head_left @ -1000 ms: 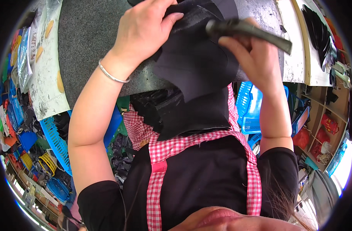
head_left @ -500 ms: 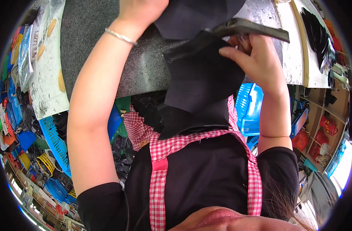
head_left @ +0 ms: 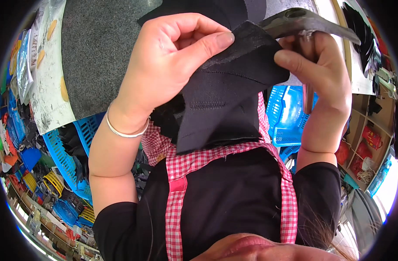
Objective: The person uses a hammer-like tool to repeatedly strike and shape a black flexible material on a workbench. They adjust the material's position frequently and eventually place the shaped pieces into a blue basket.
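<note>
A black leather-like piece [head_left: 229, 87] with stitched seams hangs between my hands, over the table's near edge and my lap. My left hand [head_left: 164, 61] is closed, its thumb and fingertips pinching the piece's upper edge. Wrapped around a hammer [head_left: 295, 24] is my right hand [head_left: 316, 65]; the metal head lies above the fingers and part of the handle shows below them. My right thumb touches or nearly touches the piece's right edge. Beyond it, more black pieces [head_left: 203, 11] lie on the dark stone-like slab [head_left: 103, 56]. More black material [head_left: 168, 117] is bunched below my left hand.
A blue plastic basket [head_left: 288, 115] stands below the table at the right, another blue basket [head_left: 64, 156] at the left. On the white board [head_left: 51, 95] are tan oval pieces [head_left: 64, 89]. A stack of black pieces [head_left: 358, 41] sits at far right, near wooden shelves [head_left: 377, 117].
My left hand has come back toward me from the far pieces and now pinches the near piece. My right hand has shifted right with the hammer. Stitch lines now show on the piece.
</note>
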### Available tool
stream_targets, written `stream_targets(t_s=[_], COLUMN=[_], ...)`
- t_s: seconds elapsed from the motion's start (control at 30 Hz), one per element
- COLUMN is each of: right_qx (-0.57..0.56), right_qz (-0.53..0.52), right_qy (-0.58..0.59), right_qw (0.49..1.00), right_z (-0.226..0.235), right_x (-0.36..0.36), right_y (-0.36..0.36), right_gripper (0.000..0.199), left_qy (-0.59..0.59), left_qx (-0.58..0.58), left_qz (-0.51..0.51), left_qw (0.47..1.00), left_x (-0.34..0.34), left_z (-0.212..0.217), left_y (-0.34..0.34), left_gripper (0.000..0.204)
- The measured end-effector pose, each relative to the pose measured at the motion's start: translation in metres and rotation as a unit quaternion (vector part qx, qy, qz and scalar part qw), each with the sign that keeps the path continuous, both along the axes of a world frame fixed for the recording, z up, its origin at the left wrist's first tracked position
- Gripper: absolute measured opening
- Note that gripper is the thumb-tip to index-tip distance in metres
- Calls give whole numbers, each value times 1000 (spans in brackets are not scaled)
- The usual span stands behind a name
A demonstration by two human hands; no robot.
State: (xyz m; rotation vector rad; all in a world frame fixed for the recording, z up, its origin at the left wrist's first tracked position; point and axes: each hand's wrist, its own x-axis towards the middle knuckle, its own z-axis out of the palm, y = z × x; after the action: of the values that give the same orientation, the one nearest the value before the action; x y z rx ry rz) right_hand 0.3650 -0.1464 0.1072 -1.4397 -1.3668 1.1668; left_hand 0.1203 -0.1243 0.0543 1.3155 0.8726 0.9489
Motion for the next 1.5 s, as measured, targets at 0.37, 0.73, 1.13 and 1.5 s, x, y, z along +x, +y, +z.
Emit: stream_targets(t_s=[0.37, 0.73, 1.13, 1.5], right_qx=[177, 237, 226, 268], right_qz=[197, 246, 252, 286], right_qy=[-284, -384, -390, -419], right_qw=[922, 858, 856, 819], right_z=[-37, -30, -23, -45], right_x=[-13, -21, -24, -46], right_y=[22, 37, 49, 28], right_gripper=[16, 18, 22, 19], left_qy=[337, 375, 359, 375], left_qx=[319, 465, 451, 404], left_qz=[114, 104, 55, 25], left_qw=[878, 795, 815, 834], left_x=[3, 1, -22, -41], left_z=[-40, -54, -40, -32], left_y=[-7, -9, -1, -18], left_gripper=[18, 23, 20, 16])
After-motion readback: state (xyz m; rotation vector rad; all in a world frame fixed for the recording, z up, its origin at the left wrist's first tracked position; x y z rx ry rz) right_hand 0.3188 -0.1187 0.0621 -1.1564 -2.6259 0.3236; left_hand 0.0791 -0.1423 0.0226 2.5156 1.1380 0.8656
